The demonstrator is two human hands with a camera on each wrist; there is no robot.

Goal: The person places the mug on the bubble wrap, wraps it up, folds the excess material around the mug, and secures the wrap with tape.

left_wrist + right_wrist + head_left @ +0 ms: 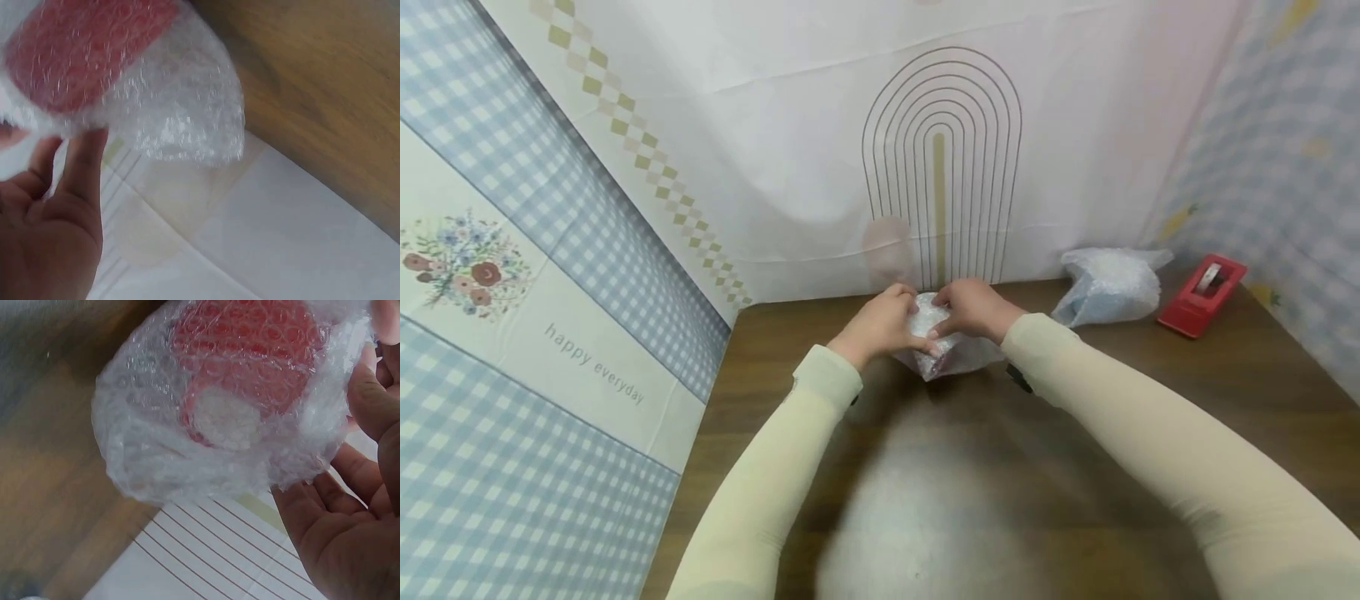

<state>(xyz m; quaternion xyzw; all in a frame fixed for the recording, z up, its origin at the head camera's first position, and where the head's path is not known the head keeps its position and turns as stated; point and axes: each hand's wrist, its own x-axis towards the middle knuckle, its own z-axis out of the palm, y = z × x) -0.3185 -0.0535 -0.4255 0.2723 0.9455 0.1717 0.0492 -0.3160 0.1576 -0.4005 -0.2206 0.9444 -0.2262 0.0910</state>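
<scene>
A parcel of bubble wrap [931, 323] is between my two hands near the table's back edge. A red thing [250, 337] shows through the plastic, with a pale rounded patch [226, 419] on it; its kind is unclear. My left hand [880, 323] grips the parcel's left side, its thumb across the front. From the right, my right hand [976, 308] pinches the wrap with thumb and fingers. A loose flap of wrap [973, 356] spreads out below the right hand. In the left wrist view the left fingers [84, 162] touch the parcel's edge.
To the right lies another bubble-wrapped bundle [1112, 287] with something bluish inside. Beside it is a red tape dispenser [1198, 300]. All rest on a brown wooden table [775, 375]. A printed white cloth [790, 167] hangs behind, with checked cloths at both sides.
</scene>
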